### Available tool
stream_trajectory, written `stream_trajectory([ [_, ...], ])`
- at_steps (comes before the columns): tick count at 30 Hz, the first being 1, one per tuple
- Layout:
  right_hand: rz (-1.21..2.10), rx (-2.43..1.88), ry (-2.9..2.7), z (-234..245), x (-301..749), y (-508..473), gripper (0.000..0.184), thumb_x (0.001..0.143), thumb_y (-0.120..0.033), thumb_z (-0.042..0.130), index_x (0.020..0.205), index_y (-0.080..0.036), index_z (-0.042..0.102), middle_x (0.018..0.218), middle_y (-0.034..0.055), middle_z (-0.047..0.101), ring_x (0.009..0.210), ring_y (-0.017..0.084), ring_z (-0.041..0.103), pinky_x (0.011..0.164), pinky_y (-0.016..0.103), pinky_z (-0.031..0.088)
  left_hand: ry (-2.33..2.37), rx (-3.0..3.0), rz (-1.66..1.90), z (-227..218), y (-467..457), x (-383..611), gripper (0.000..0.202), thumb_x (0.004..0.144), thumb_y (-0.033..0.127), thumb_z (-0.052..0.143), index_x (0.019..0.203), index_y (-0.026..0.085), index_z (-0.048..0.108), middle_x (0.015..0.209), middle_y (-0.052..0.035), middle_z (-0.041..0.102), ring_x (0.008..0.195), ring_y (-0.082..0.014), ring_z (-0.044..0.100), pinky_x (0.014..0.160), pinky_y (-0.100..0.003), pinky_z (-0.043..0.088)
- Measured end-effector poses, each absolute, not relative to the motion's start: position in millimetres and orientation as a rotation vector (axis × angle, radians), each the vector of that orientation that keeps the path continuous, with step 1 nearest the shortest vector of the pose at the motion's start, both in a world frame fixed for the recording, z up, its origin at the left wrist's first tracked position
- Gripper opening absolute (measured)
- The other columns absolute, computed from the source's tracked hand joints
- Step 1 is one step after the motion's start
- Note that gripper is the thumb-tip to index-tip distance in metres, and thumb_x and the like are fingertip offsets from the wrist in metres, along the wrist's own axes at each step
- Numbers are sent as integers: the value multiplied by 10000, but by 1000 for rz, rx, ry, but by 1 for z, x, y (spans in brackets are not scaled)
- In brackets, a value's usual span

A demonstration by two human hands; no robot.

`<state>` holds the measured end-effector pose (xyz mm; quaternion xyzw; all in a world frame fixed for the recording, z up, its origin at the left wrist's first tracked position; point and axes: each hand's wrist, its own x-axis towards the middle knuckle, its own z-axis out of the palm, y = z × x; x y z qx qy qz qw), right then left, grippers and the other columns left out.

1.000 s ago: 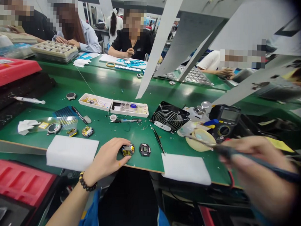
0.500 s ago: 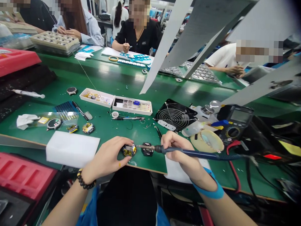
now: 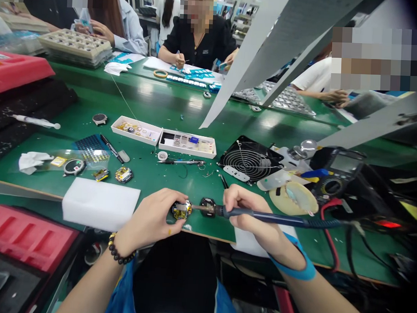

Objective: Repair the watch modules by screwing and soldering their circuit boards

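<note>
Green desk [image 3: 142,190] on a busy electronics line, co-workers across it. Round gold-and-black circuit module [image 3: 182,211] sits near the desk's front edge, clenched by the left hand [image 3: 148,218], left fingers [image 3: 177,197] wrapped round its rim. Right hand [image 3: 250,212] lies further off, right fingers [image 3: 232,194] grasping a soldering iron [image 3: 278,218], long axis running right to left, tip over the module; contact unclear. Black round housing [image 3: 207,206] sits under the iron. White foam block [image 3: 100,204] just left.

On the tabletop [image 3: 142,184], a foam block [image 3: 100,204] lies at the near edge, left of a held watch module [image 3: 181,210]. Two trays [image 3: 136,130] sit side by side behind them, with a fan [image 3: 249,161] to their right and a multimeter [image 3: 334,174] farther right.
</note>
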<state>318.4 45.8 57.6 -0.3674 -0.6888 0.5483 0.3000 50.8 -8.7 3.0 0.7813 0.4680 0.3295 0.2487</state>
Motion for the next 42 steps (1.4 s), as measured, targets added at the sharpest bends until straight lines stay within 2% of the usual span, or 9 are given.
stream_trajectory([
  [7,1437,-1038,-1855,65,310,45,77,697,-247,597,745,-213,548,641,-17,469,596,156,407,555,294,285,1284,2124,892,2,-9,51,361,853,157,736,1151,253,558,1286,-30,704,1174,-231,669,1025,-382,557],
  [14,1447,-1045,-1850,64,310,45,75,692,-251,592,742,-213,550,639,-20,466,588,150,398,543,289,285,1282,2128,891,3,-8,52,346,859,166,725,1151,249,558,1285,-45,702,1176,-238,668,1028,-392,558],
  [21,1449,-1012,-1870,61,310,46,64,714,-230,597,766,-211,564,663,-22,482,604,147,415,542,285,298,1284,2121,888,2,-9,52,360,844,155,732,1135,255,546,1281,-19,700,1174,-223,664,1028,-377,547],
  [29,1439,-1035,-1873,62,311,47,62,708,-225,599,757,-208,565,655,-20,480,597,146,410,536,283,297,1289,2115,882,3,-9,52,348,851,158,724,1142,251,557,1282,-43,700,1176,-239,665,1024,-390,554],
  [42,1432,-1034,-1886,65,312,46,63,714,-238,601,760,-209,568,650,-22,485,594,147,412,538,286,297,1290,2114,886,2,-10,52,366,855,159,734,1152,260,544,1291,-15,694,1190,-222,654,1033,-373,534],
])
